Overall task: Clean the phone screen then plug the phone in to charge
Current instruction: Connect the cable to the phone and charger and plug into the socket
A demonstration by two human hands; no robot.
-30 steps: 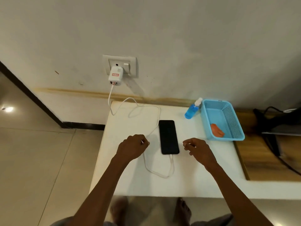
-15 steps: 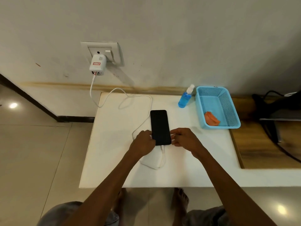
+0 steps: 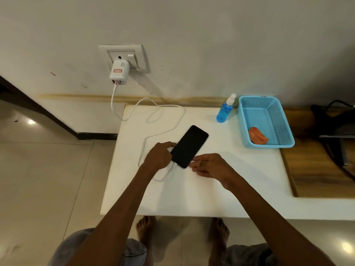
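The phone [image 3: 189, 146] lies at the centre of the frame on the white table [image 3: 230, 181], its black screen dark and facing up, its long axis tilted so the top end points to the upper right. The left hand [image 3: 159, 158] grips the phone's lower left edge, fingers curled round it. The right hand [image 3: 209, 166] rests just right of the phone's lower corner, pinching the white plug end of the charging cable [image 3: 163, 120] there; whether the plug sits in the port cannot be told. The cable loops across the table's upper left part up to the white charger [image 3: 118, 73] in the wall socket [image 3: 124, 55].

Bare tabletop lies below the hands down to the near edge.

At the upper right a blue spray bottle [image 3: 224, 112] stands just left of a blue mesh basket [image 3: 284, 121], which holds an orange cloth [image 3: 257, 138].
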